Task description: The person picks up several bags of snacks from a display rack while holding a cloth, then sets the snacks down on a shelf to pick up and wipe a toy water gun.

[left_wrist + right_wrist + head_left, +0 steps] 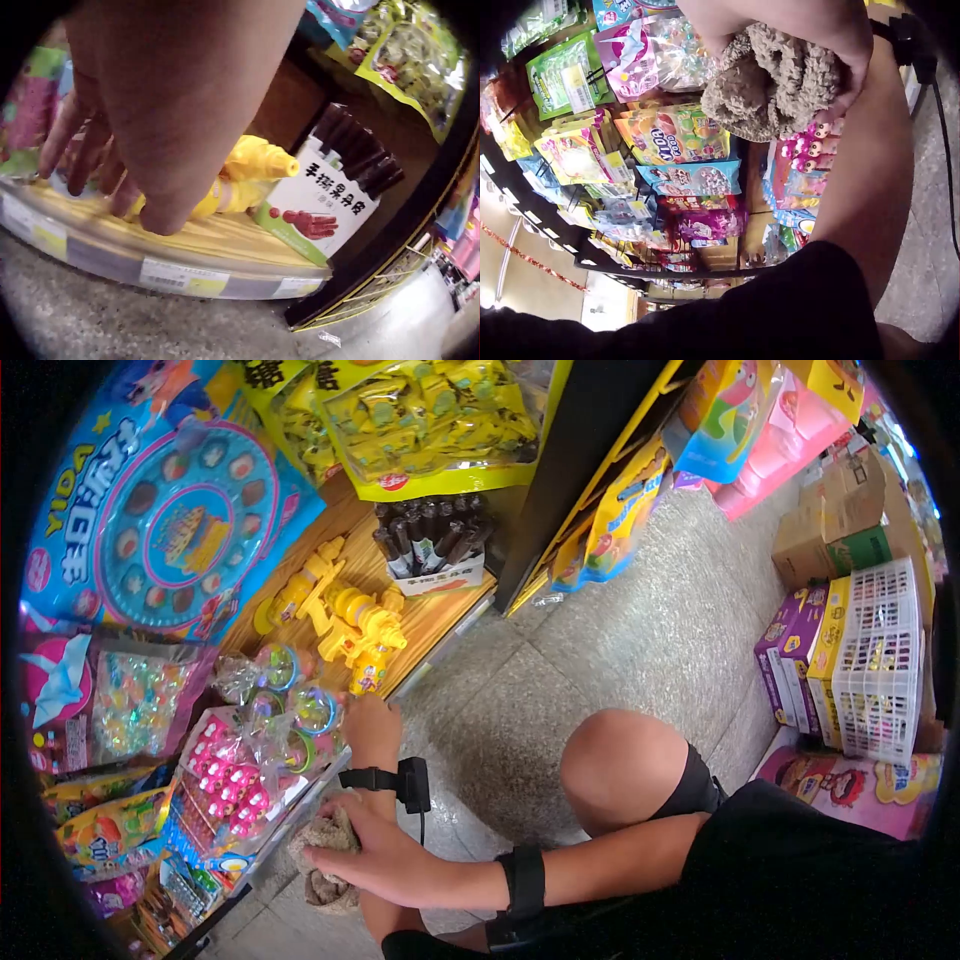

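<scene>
A crumpled brown-grey cloth (328, 860) is gripped in my right hand (385, 857), low beside the shelf's front edge. The right wrist view shows the same cloth (772, 82) bunched under the fingers of my right hand (802, 26). My left hand (372, 728) is at the shelf edge, just below the yellow plastic toys (350, 620); its fingers are hidden there. In the left wrist view my left hand (112, 157) has its fingers loosely extended over the shelf front, beside a yellow toy (259, 161). Whether they touch anything, I cannot tell.
A white box of dark wrapped sticks (435, 555) stands near the shelf corner by a black post. Bagged sweets (430, 420), a blue toy pack (185, 530) and pink toys (230, 780) surround the toys. Across the grey floor (500, 680) are cartons and a white basket (880, 660).
</scene>
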Demonstrator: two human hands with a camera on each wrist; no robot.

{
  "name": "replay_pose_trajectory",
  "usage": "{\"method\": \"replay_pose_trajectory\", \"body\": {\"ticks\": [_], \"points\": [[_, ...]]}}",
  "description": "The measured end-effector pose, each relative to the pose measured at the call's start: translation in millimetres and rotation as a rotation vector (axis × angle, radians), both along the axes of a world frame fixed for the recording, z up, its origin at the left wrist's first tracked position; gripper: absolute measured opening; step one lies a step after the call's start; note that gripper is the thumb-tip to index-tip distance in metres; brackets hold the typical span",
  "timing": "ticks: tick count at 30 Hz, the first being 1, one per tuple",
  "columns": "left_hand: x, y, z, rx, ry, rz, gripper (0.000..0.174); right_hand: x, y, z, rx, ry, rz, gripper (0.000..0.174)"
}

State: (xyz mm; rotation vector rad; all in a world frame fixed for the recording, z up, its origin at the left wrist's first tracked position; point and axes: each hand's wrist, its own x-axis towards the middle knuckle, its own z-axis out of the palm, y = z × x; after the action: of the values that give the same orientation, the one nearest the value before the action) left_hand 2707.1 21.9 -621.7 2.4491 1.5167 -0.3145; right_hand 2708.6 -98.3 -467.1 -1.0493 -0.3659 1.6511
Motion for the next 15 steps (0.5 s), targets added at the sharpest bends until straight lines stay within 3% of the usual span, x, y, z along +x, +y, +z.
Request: {"method": "replay_pose_trajectory", "body": {"ticks": [2,4,6,9,15], "points": [[17,2,6,0.021,0.073,0.009,0.046,1,0,-2,0.072,-0.206,0.054,0.052],[29,-2,0,0.017,0.12,-0.015,0.046,-4,2,-3,0.112,-0.265,-0.101,0.057],[40,-3,-10,0.672,0.026,-0.036,0.024,-2,2,-1,0.059,-0.298,0.062,0.06],[30,11,-64,0.69,0.069,-0.026,0.021,15,3,9,0.005,-0.297,0.187,0.057],[27,12,-84,0.705,0.216,-0.035,0.032,12,6,11,-0.042,-0.363,0.274,0.062]]}}
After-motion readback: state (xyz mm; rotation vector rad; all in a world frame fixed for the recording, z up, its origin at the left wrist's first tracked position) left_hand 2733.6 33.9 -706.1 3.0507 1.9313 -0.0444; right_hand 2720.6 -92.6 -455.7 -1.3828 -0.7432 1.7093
